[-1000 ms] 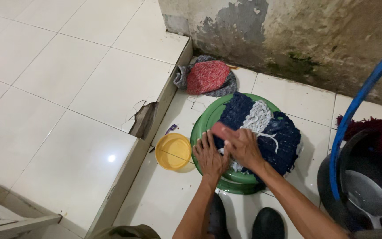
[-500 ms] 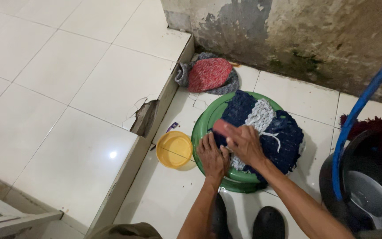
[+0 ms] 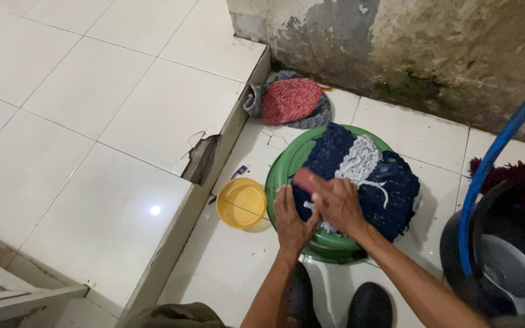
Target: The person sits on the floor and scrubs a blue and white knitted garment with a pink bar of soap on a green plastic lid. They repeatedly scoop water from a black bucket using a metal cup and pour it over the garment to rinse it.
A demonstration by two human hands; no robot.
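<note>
A dark blue and white knitted mat [image 3: 372,176] lies over an upturned green basin [image 3: 287,167] on the tiled floor. My left hand [image 3: 291,220] presses flat on the mat's near edge and the basin rim, fingers spread. My right hand [image 3: 335,200] grips a pink bar or brush [image 3: 304,179] and holds it against the mat's near left part. Both forearms reach in from the bottom of the view.
A small yellow bowl [image 3: 241,203] sits left of the basin. A red and grey knitted mat [image 3: 290,102] lies by the stained wall. A raised tiled step [image 3: 123,121] fills the left. A dark bucket [image 3: 493,255] with a blue hose [image 3: 493,152] stands right. My black shoes [image 3: 369,307] are below.
My right hand has slid slightly back and forth across the mat with the pink thing. My left hand has stayed pressed on the near edge.
</note>
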